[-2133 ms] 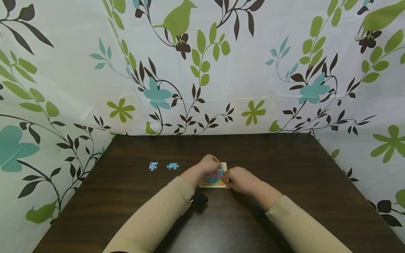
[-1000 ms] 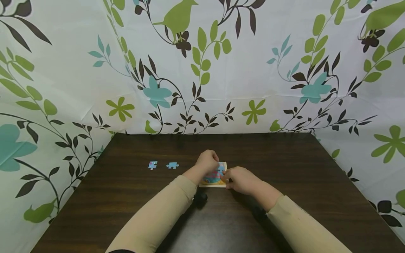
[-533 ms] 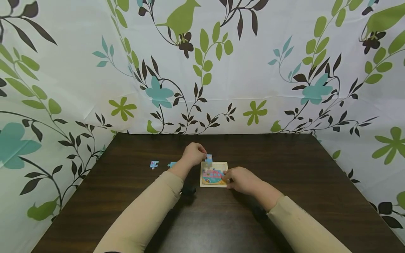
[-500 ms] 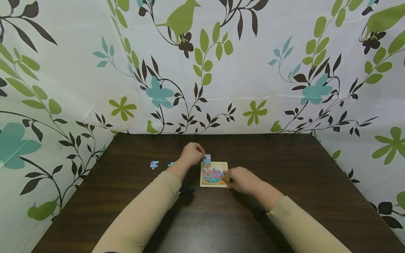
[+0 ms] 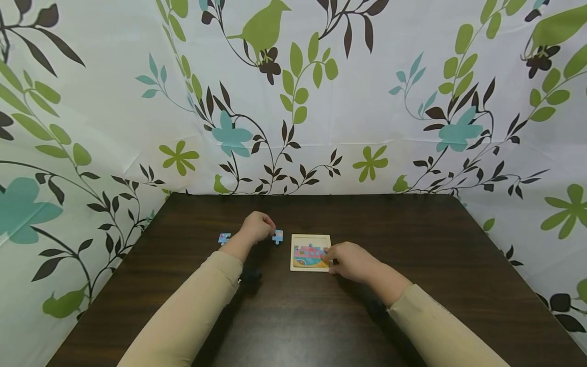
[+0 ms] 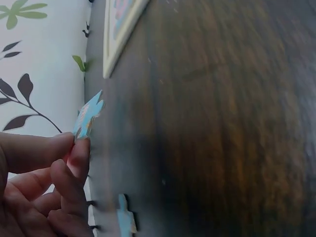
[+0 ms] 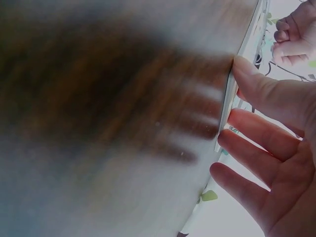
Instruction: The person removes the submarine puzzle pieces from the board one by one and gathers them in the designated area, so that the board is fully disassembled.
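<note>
Left of the puzzle tray, my left hand [image 5: 257,227] pinches a light blue jigsaw piece [image 5: 277,236] between thumb and fingertips. The left wrist view shows that same jigsaw piece [image 6: 88,114] tilted above the dark table. The square wooden puzzle tray [image 5: 333,238] lies flat, its lower part filled with joined pink, blue and yellow pieces [image 5: 308,257]; bare wood shows along its upper part. My right hand [image 5: 350,260] rests on the tray's right edge, thumb at the near corner. Several of its fingers look extended in the right wrist view.
Another blue jigsaw piece [image 5: 223,237] lies on the dark wooden table [image 5: 390,219] by my left wrist. In the left wrist view a loose piece [image 6: 125,217] lies below my hand. A patterned cloth [image 5: 321,168] hangs behind the table.
My left hand has lifted the blue jigsaw piece off the tray's upper part and carried it left, over the table. My right hand stays at the tray's edge.
</note>
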Demonstrator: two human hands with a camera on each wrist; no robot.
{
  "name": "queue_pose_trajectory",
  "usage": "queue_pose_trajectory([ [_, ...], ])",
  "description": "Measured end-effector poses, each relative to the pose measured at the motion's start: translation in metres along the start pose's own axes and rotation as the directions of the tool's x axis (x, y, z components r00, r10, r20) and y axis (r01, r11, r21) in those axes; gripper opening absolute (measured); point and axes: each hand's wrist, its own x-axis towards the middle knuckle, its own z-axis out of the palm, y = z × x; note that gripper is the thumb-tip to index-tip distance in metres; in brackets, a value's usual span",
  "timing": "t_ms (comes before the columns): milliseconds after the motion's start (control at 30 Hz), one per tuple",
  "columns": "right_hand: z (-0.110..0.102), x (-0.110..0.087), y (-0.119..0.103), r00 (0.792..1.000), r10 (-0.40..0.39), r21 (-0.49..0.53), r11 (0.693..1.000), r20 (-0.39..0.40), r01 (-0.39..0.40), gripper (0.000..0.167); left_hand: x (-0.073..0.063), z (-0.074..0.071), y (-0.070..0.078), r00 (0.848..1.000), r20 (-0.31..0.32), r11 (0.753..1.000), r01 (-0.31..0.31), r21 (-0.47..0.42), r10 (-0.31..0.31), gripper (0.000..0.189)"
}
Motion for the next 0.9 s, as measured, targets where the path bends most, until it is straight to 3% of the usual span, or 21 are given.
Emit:
queue_pose_trajectory([
  [233, 0.001, 0.001, 0.0, 1.0, 0.025, -0.004, 1.0, 0.001, -0.025, 0.031, 0.0, 0.002, -0.008, 1.0, 0.026, 1.0, 0.002, 0.022, -0.003, 0.006],
  [633, 0.003, 0.001, 0.003, 1.0, -0.016, -0.016, 1.0, -0.012, 0.015, 0.022, -0.002, 0.008, -0.009, 1.0, 0.019, 0.994, 0.006, 0.111, -0.008, 0.003],
  [800, 0.004, 0.001, 0.004, 1.0, -0.019, -0.015, 1.0, -0.014, 0.019, 0.022, -0.004, 0.014, -0.003, 0.998, 0.002, 0.988, -0.062, 0.143, 0.062, 0.004],
  [900, 0.004, 0.001, 0.005, 1.0, -0.025, -0.017, 1.0, -0.012, 0.024, 0.022, -0.006, 0.021, 0.003, 0.986, 0.065, 0.977, -0.162, 0.137, 0.154, 0.008],
])
